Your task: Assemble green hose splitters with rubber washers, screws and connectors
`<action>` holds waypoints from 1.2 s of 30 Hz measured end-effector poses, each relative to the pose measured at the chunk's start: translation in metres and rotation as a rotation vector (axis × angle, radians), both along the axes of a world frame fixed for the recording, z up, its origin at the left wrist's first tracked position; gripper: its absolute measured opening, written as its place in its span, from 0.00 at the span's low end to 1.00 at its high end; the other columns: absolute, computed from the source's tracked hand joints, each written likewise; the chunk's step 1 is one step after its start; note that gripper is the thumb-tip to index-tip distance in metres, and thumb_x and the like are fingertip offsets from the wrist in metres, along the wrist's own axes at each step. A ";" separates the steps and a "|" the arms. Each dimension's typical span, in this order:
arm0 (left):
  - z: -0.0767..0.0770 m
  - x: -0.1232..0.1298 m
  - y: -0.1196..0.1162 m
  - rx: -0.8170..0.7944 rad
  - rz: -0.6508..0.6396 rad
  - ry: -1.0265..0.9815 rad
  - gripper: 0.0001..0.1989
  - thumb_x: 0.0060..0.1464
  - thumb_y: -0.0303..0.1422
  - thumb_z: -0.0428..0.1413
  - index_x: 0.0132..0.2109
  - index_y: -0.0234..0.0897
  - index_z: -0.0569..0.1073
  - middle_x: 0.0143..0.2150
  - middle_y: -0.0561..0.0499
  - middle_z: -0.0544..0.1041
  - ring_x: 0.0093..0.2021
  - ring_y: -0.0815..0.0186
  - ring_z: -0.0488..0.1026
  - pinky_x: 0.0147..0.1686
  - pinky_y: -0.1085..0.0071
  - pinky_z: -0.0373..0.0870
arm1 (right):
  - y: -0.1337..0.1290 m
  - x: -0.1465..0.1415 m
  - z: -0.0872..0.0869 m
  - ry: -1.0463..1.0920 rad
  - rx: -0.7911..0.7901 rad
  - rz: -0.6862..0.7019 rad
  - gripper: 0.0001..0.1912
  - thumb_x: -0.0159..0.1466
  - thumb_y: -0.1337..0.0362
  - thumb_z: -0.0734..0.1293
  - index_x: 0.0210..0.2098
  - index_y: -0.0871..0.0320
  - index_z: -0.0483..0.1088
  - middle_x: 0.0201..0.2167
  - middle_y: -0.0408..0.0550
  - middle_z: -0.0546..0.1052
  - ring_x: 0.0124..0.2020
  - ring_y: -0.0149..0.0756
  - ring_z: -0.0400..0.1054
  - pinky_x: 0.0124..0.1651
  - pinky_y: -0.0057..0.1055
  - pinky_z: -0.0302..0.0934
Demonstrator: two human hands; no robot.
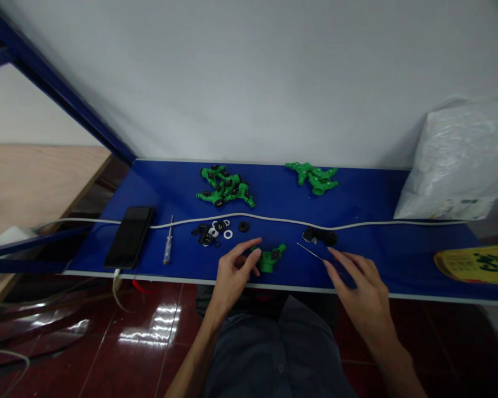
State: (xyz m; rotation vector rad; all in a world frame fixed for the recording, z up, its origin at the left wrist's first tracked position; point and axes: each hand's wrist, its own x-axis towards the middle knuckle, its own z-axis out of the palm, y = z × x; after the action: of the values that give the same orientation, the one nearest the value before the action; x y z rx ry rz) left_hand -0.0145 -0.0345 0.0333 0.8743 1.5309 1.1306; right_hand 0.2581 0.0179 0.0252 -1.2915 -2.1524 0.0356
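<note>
My left hand (235,270) is closed around the left arm of a green plastic Y-shaped hose splitter (267,262), near the front edge of the blue table (369,193). The splitter's right arm, with a black valve piece, shows clear of my fingers. Between thumb and fingertips my right hand (359,284) pinches a thin metal rod (309,251), which points up and left, apart from the splitter. Just beyond the rod lies a small pile of black parts (321,236) with some metal bits. Black rings and white washers (228,234) are scattered beyond my left hand.
Green splitters with black parts (226,188) and plain green ones (315,177) lie at the back. A white cable (274,219) crosses the table. A phone (129,237) and a screwdriver (168,243) lie left; a plastic bag (456,160) and yellow package (477,265) are right.
</note>
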 end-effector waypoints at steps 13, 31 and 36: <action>-0.009 -0.006 0.013 0.031 0.002 -0.025 0.16 0.57 0.44 0.63 0.43 0.36 0.83 0.39 0.48 0.84 0.31 0.66 0.79 0.36 0.71 0.76 | -0.005 0.015 -0.018 -0.060 -0.155 -0.014 0.17 0.75 0.53 0.58 0.47 0.58 0.72 0.42 0.56 0.78 0.44 0.49 0.73 0.49 0.48 0.68; -0.015 0.000 0.007 0.198 -0.025 0.216 0.12 0.65 0.41 0.57 0.44 0.41 0.83 0.46 0.48 0.83 0.48 0.59 0.80 0.51 0.67 0.74 | -0.005 -0.064 0.003 0.491 -0.627 0.005 0.14 0.72 0.51 0.63 0.50 0.53 0.66 0.41 0.51 0.80 0.36 0.39 0.76 0.40 0.37 0.72; -0.012 0.003 -0.009 0.341 -0.085 0.477 0.13 0.68 0.39 0.54 0.52 0.42 0.81 0.50 0.45 0.81 0.51 0.59 0.77 0.53 0.63 0.71 | -0.027 -0.061 -0.001 0.581 -0.553 -0.156 0.17 0.74 0.51 0.59 0.56 0.54 0.66 0.39 0.49 0.76 0.38 0.38 0.73 0.45 0.39 0.70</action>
State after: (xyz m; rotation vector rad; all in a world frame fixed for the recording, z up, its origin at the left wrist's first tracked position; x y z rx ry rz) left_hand -0.0113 -0.0430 0.0212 1.5119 1.6799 1.1948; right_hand 0.1976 -0.0096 0.0246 -1.5040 -1.5794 0.8824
